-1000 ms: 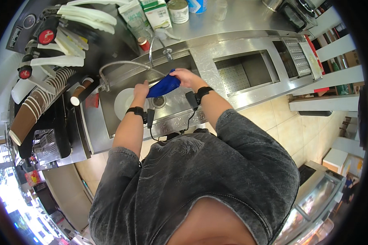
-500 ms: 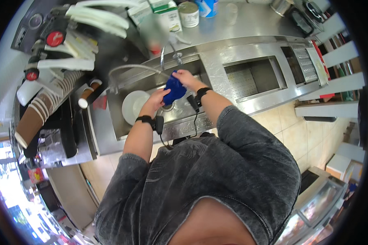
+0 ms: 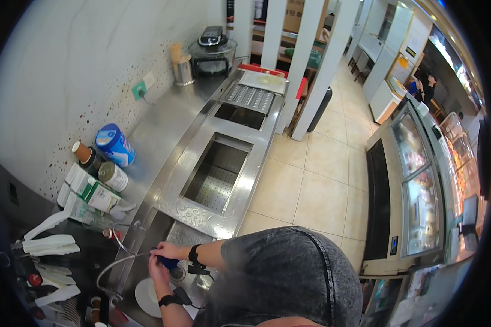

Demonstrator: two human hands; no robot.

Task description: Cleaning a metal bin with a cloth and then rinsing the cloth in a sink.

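Observation:
A deep blue cloth (image 3: 169, 262) is bunched between my two hands over the steel sink basin (image 3: 156, 222). My right hand (image 3: 165, 251) is closed round its upper end, close to the thin faucet spout. Just below, my left hand (image 3: 157, 273) grips the cloth's near side; part of its fingers is hidden. A white plate (image 3: 145, 297) lies in the basin beside my left wrist. Next to the cloth shows the round sink drain (image 3: 177, 273). Both wrists wear black straps with small boxes.
Left of the sink are white-handled dispensers (image 3: 52, 245) and a curved hose (image 3: 105, 272). Behind stand cartons (image 3: 95, 192), a can (image 3: 113, 175) and a blue tub (image 3: 115, 145). Further along is a perforated well (image 3: 215, 177). A glass display case (image 3: 417, 180) stands right; a person (image 3: 428, 87) is far off.
The view has swung to the right, so the sink and my hands now sit at the lower left. My hands have come closer together on the cloth.

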